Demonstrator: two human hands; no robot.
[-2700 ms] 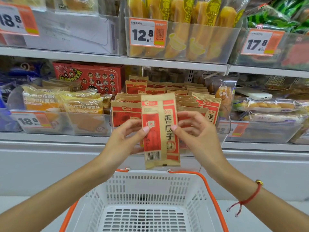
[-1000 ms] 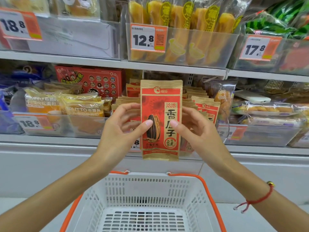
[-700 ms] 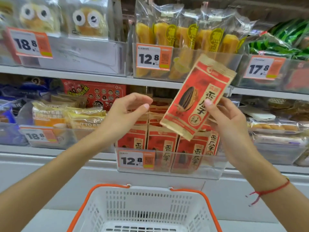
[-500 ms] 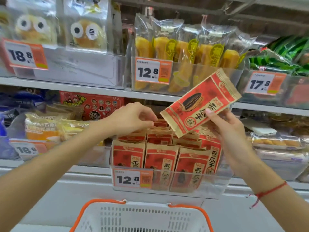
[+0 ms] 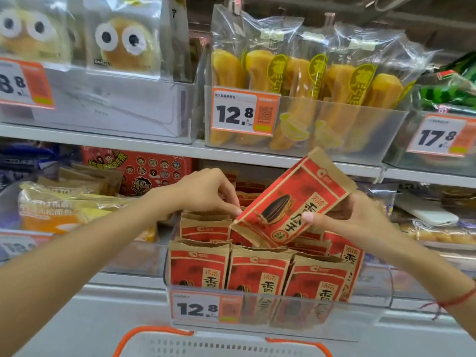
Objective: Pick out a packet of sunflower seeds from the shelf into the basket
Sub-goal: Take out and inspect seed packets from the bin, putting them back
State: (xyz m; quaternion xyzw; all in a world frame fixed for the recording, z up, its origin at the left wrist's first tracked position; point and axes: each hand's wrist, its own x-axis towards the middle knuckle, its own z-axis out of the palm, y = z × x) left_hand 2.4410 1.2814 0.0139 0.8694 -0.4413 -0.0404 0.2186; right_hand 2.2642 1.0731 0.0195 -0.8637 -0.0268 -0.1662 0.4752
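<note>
My right hand (image 5: 360, 220) grips a red and tan packet of sunflower seeds (image 5: 291, 202), thumb across its front. The packet is tilted, and its lower corner dips among several like packets (image 5: 257, 274) standing in a clear shelf bin (image 5: 373, 313). My left hand (image 5: 206, 191) hovers over the bin's back rows with fingers curled down. Its fingertips meet at a packet's top edge beside the held packet's corner; I cannot tell whether they pinch it. Only the white, orange-rimmed basket's (image 5: 221, 343) far edge shows at the bottom.
On the upper shelf stand banana-shaped yellow bread packs (image 5: 296, 81), googly-eyed buns (image 5: 123, 39) and green striped packs (image 5: 448, 91). A red cartoon box (image 5: 144, 171) and bagged bread (image 5: 56, 210) lie left of the seed bin, and more bagged goods (image 5: 425, 215) lie to its right.
Both hands held the packet upright over the basket. My left hand let go and moved to the bin's packets; my right hand tilted the packet and lowered it to the bin. The view rose.
</note>
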